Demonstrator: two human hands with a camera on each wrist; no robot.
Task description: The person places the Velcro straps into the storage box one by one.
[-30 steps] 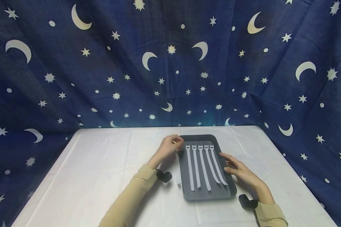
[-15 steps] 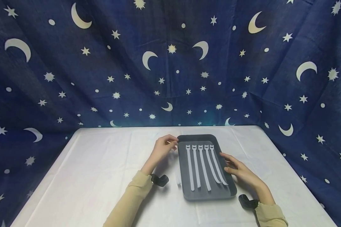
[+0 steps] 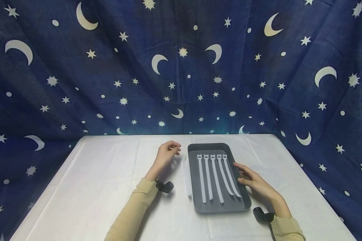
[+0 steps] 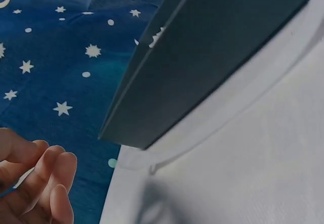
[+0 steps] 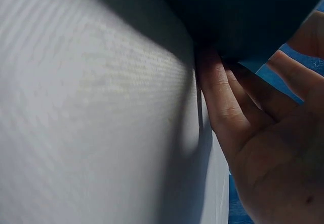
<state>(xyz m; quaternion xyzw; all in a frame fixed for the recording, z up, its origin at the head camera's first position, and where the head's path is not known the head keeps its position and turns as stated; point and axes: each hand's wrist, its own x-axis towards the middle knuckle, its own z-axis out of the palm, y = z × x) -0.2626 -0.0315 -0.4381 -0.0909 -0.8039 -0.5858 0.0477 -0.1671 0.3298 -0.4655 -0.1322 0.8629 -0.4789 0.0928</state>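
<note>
A dark grey tray (image 3: 236, 205) lies on the table with several pale straps (image 3: 213, 177) inside, side by side, slotted heads at the far end; they look like hook-and-loop cable ties. One more such strap (image 3: 186, 177) lies on the tablecloth along the tray's left side. My left hand (image 3: 166, 154) hovers just left of that strap's head, fingers loosely bent, holding nothing. In the left wrist view its fingertips (image 4: 65, 171) are apart from the tray. My right hand (image 3: 253, 180) rests against the tray's right side, its nearly straight fingers (image 5: 220, 89) touching the wall low down.
A white cloth covers the table (image 3: 108, 174). Behind it hangs a dark blue curtain (image 3: 132, 67) with moons and stars. Black wrist devices sit on the left (image 3: 165, 186) and right (image 3: 263, 215) forearms.
My left hand has moved left, away from the tray's far left corner, uncovering the loose strap's head. The right hand and tray stay put.
</note>
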